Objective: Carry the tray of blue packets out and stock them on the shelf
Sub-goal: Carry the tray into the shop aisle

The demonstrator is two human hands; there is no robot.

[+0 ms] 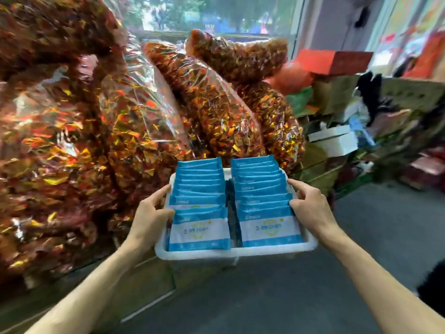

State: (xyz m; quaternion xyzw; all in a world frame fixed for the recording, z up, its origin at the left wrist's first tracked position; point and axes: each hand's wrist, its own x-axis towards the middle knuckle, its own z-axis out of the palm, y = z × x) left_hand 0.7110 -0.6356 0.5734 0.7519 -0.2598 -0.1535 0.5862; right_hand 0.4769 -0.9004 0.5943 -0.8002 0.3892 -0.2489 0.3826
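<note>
While you hold the white tray [237, 253] above the grey floor [277, 297], your left hand [150, 213] and right hand [310, 203] grip its side rims, blue packets [199, 227] standing inside in two rows

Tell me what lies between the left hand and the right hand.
Head view: the white tray with two rows of blue packets; left hand and right hand grip its sides.

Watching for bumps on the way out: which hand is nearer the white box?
Right. The right hand grips the tray at its right rim, below-left of the white box; the left hand holds the opposite rim.
</note>
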